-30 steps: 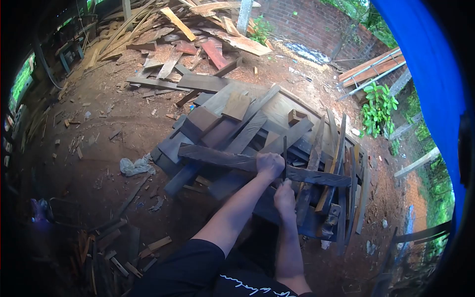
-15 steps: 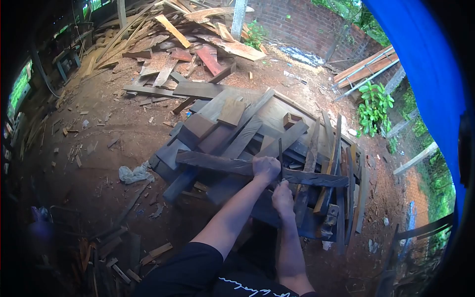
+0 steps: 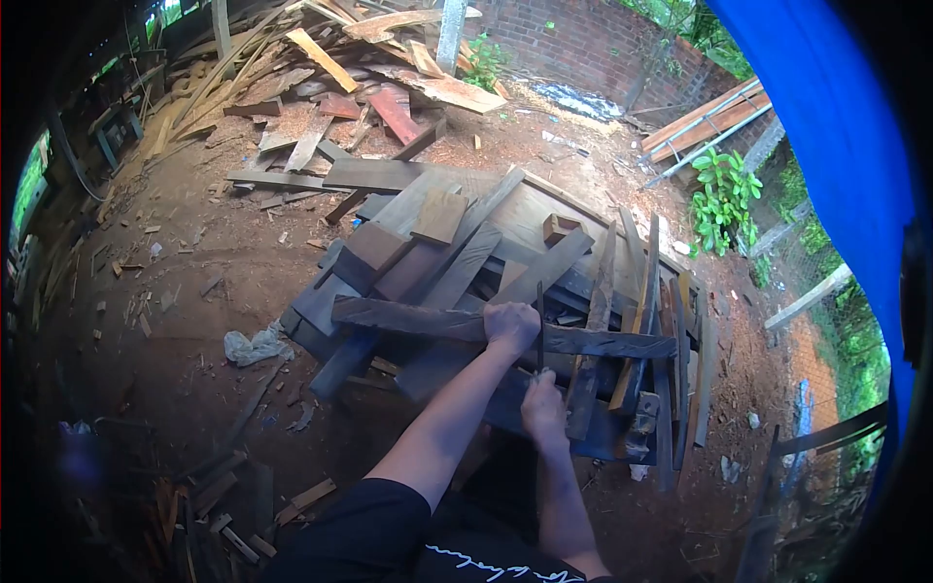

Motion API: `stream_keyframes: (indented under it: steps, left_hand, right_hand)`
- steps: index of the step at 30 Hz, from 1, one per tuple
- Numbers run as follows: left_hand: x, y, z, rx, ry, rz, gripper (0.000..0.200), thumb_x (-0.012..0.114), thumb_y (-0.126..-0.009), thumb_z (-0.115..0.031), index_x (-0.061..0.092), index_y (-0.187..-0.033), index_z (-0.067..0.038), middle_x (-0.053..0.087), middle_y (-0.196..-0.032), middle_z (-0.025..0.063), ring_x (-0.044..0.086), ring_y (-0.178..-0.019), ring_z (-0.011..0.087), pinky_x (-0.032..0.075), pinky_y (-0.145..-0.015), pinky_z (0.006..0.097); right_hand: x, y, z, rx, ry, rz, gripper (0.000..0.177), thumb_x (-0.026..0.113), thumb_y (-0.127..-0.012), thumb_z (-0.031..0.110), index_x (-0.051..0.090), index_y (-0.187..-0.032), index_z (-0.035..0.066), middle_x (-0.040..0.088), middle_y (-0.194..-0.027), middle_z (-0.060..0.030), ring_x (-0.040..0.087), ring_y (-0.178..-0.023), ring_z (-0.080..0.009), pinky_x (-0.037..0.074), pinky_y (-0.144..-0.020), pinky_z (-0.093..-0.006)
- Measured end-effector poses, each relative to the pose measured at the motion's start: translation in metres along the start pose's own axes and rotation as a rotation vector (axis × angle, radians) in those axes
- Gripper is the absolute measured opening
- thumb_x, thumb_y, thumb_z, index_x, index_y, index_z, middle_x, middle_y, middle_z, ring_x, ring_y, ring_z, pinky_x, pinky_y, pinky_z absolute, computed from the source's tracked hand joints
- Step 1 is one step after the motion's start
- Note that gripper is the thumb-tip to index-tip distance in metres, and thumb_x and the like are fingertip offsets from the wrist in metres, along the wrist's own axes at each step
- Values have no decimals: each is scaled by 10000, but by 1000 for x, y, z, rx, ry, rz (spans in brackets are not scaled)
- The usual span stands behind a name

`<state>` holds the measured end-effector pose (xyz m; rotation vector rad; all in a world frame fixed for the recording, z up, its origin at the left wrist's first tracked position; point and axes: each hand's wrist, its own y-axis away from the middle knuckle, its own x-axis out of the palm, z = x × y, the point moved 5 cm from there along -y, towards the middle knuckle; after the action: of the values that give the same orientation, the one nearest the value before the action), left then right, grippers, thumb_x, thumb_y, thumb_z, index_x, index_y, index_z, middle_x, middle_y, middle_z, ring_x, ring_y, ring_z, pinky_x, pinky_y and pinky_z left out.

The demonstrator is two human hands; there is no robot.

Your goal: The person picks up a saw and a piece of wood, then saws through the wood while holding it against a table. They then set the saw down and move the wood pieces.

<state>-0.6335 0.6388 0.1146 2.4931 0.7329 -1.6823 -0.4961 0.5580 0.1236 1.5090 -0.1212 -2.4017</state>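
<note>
My left hand (image 3: 512, 326) is closed on a long dark wooden plank (image 3: 413, 316) that lies crosswise over a heap of boards. Just right of it, my right hand (image 3: 543, 402) is wrapped round the lower end of a thin dark upright tool (image 3: 540, 325), which looks like a saw or file. The tool's narrow blade stands against the plank beside my left hand. Beneath the plank, several other boards, among them a flat pale panel (image 3: 544, 216), rest at mixed angles.
A pile of scrap wood (image 3: 292, 97) lies at the back near a concrete post (image 3: 451, 37). A blue tarp (image 3: 826, 107) hangs at the right. A crumpled plastic bag (image 3: 258, 346) and wood offcuts (image 3: 309, 496) lie on the dirt.
The whole view has shifted slightly, so things appear a little further left. My right hand has moved a little down, away from the plank, with the tool. My left hand keeps its place on the plank.
</note>
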Motion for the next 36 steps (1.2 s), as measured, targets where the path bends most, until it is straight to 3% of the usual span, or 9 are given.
stream_keyframes:
  steps: [5, 7, 8, 14, 18, 26, 29, 32, 36]
  left_hand:
    - [8, 1, 1, 3, -13, 1, 290, 468, -802, -216, 730, -695, -152, 690, -686, 68, 684, -635, 230, 471, -582, 381]
    - [3, 0, 1, 20, 58, -69, 391, 436, -854, -263, 706, -634, -88, 661, -619, 133, 669, -571, 275, 491, -581, 406]
    - [4, -1, 0, 11, -11, 31, 294, 462, -802, -211, 733, -710, -146, 696, -715, 80, 692, -667, 236, 476, -597, 378]
    - [3, -2, 1, -31, 12, 57, 309, 448, -811, -214, 733, -733, -125, 699, -740, 104, 694, -689, 250, 476, -610, 401]
    - [10, -2, 1, -14, -25, 80, 312, 449, -810, -218, 733, -729, -119, 700, -751, 114, 695, -701, 251, 481, -614, 395]
    - [-1, -1, -2, -14, 3, 27, 297, 458, -802, -199, 735, -720, -130, 695, -722, 108, 693, -668, 251, 479, -581, 379]
    - [6, 1, 0, 8, -31, 35, 288, 463, -799, -195, 736, -721, -150, 696, -716, 91, 693, -660, 245, 480, -577, 379]
    - [3, 0, 0, -6, 30, -16, 400, 427, -862, -272, 715, -663, -78, 669, -643, 137, 679, -621, 284, 495, -628, 397]
    - [-3, -3, 0, -14, 13, -14, 350, 438, -837, -248, 724, -692, -107, 683, -684, 120, 687, -650, 271, 489, -629, 391]
  right_hand:
    - [0, -27, 3, 12, -45, -5, 289, 403, -956, 255, 406, -1078, -7, 609, -969, -328, 587, -966, -470, 449, -828, -557]
    - [-2, -48, 8, -22, 7, 15, 284, 408, -955, 249, 402, -1084, -3, 610, -975, -326, 590, -958, -470, 449, -826, -561]
    - [-4, -46, 7, -22, 4, 6, 284, 408, -955, 249, 402, -1084, -3, 610, -975, -326, 590, -958, -470, 449, -826, -561]
    - [-3, 10, 0, 28, -28, 10, 311, 396, -951, 243, 428, -1100, -28, 600, -995, -336, 571, -965, -495, 440, -851, -557]
    - [-1, -41, 7, -2, -31, -9, 287, 394, -958, 252, 395, -1092, -2, 615, -963, -321, 590, -957, -475, 451, -820, -560]
    - [2, 5, -4, 1, -15, -20, 284, 388, -950, 232, 417, -1077, -20, 618, -939, -324, 599, -933, -474, 466, -817, -542]
    - [-2, -31, 6, -18, -39, -3, 297, 383, -955, 241, 413, -1091, -21, 617, -952, -326, 594, -943, -480, 459, -824, -549]
    - [-2, -51, 11, -27, -18, -21, 292, 386, -956, 244, 413, -1094, -12, 620, -952, -320, 595, -942, -478, 458, -820, -553]
    - [1, -9, 2, 21, -7, -6, 276, 400, -947, 226, 421, -1091, -9, 623, -944, -314, 597, -940, -473, 461, -818, -547]
